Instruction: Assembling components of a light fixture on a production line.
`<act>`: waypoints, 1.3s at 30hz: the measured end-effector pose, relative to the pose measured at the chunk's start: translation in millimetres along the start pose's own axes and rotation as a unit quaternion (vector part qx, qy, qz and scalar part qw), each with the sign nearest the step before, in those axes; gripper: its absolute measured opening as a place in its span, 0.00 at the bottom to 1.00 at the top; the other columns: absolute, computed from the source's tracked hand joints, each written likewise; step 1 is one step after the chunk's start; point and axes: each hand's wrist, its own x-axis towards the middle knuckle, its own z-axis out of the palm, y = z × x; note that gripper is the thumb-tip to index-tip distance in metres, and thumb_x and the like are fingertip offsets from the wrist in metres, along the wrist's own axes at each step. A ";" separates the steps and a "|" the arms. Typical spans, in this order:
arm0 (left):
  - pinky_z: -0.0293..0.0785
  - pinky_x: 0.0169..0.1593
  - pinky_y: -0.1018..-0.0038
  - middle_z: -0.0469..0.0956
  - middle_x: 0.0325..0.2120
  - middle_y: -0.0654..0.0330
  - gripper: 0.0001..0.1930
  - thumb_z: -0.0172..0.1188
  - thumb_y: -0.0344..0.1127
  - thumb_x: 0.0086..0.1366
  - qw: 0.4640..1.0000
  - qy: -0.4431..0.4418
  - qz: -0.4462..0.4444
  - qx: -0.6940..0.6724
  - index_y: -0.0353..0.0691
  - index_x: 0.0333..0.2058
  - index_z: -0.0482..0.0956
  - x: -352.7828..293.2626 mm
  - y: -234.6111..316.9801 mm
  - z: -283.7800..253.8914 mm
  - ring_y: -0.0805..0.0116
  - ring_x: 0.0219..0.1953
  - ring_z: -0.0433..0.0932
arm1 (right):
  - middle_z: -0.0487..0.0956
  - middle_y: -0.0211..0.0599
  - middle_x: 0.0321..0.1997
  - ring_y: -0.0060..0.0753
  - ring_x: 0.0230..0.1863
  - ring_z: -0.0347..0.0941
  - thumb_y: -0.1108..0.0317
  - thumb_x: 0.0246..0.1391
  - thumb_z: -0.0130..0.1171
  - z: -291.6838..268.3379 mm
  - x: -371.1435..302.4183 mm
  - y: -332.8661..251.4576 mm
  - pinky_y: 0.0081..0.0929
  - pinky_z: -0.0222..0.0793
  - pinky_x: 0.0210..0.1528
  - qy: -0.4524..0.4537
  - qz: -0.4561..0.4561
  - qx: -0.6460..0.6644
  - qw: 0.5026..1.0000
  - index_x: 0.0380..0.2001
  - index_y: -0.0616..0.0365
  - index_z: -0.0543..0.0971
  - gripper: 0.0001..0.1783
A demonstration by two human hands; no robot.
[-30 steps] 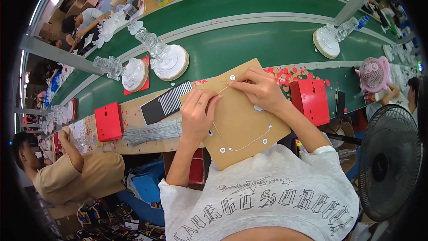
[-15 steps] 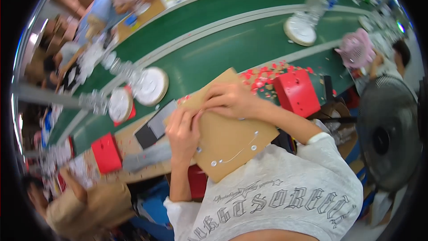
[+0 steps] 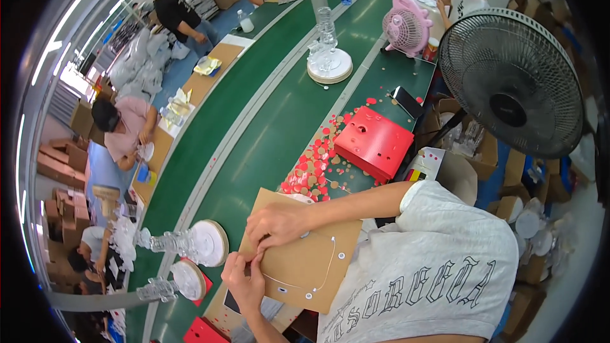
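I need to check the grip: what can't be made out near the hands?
Anything pinched by the left hand or right hand: head view, hidden by the hands.
Part of the brown board: head view, covered by the right hand.
Red piece, lower left: head view, cut off by the lower edge.
Dark card: head view, partly behind the left hand.

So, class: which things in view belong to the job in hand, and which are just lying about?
In the job: brown board, touched by left hand and right hand; thin white wire on it.

Apparently just lying or standing about: black smartphone; pink desk fan.
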 end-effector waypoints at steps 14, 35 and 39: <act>0.73 0.29 0.59 0.72 0.23 0.54 0.04 0.61 0.27 0.54 0.938 -0.193 0.171 0.232 0.36 0.26 0.74 28.1 0.3 -21.2 0.53 0.29 0.76 | 0.81 0.35 0.33 0.40 0.40 0.77 0.72 0.49 0.67 -2.7 2.7 -4.2 0.36 0.75 0.39 -0.012 0.006 0.000 1.000 0.26 0.60 0.82 0.04; 0.76 0.23 0.63 0.76 0.19 0.53 0.08 0.58 0.30 0.51 0.903 0.000 -0.008 0.430 0.32 0.29 0.76 -12.4 45.1 49.9 0.55 0.22 0.79 | 0.81 0.47 0.21 0.44 0.26 0.77 0.66 0.36 0.68 -9.9 105.3 13.0 0.45 0.69 0.31 -0.518 -0.014 -0.049 0.854 0.22 0.61 0.84 0.10; 0.77 0.27 0.59 0.78 0.24 0.51 0.11 0.60 0.35 0.54 0.931 -0.048 -0.007 0.361 0.33 0.33 0.76 -6.0 45.6 52.4 0.54 0.25 0.81 | 0.79 0.55 0.22 0.55 0.25 0.75 0.63 0.34 0.64 -22.8 101.6 8.2 0.52 0.69 0.32 -0.496 -0.028 -0.103 0.861 0.22 0.62 0.83 0.13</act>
